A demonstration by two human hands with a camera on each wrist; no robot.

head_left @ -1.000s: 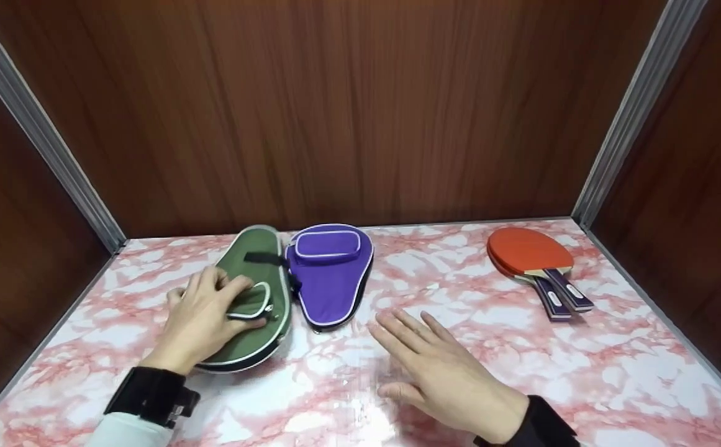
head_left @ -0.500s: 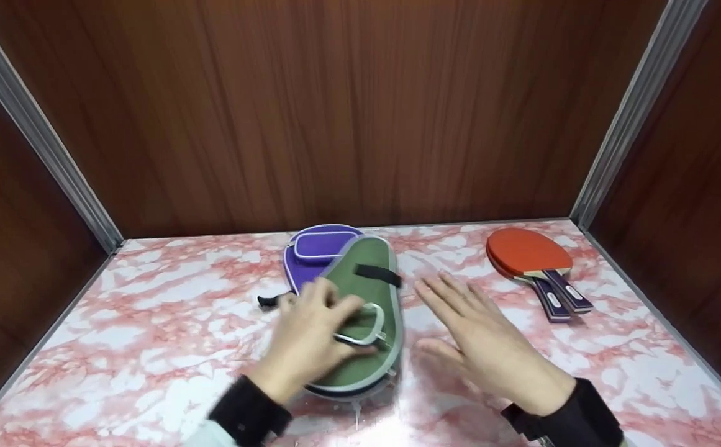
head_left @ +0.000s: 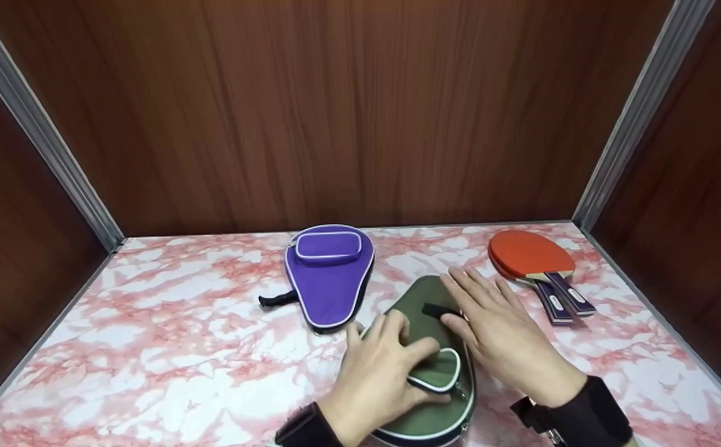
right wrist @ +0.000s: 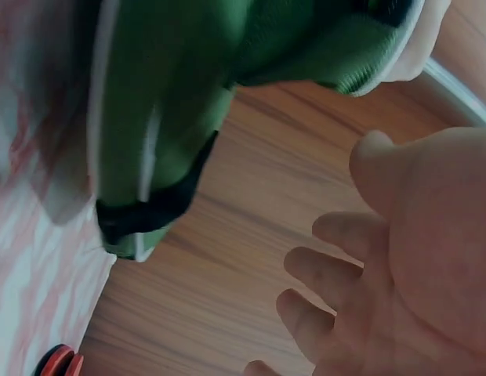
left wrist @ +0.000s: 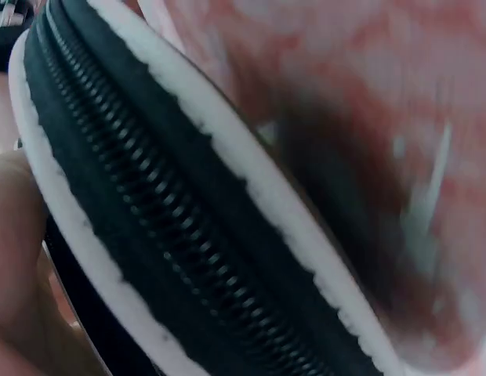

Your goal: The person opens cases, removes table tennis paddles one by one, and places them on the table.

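My left hand (head_left: pixel 376 372) grips the raised pocket of a green table tennis bat case (head_left: pixel 425 292) with pale piping. The case's narrow end points away from me. A black strap (head_left: pixel 436 310) crosses that end. In the left wrist view, the case's black side zipper (left wrist: pixel 172 204) fills the middle, with fingers (left wrist: pixel 16 243) at the left edge. My right hand (head_left: pixel 500 332) has its fingers extended and overlaps the case's right edge in the head view. The right wrist view shows that palm (right wrist: pixel 431 243) facing the green case (right wrist: pixel 196 47), a gap between them.
A purple bat case (head_left: pixel 329 292) with a black strap lies at the back middle. Two red table tennis bats (head_left: pixel 531 253) are stacked at the back right. Wood-grain panels (head_left: pixel 360 112) enclose the marbled tabletop (head_left: pixel 167 360) at the back and sides.
My left hand has carried the green case from the left, past the purple case, to the right and nearer me. My right hand has moved right and away from me, beside it.
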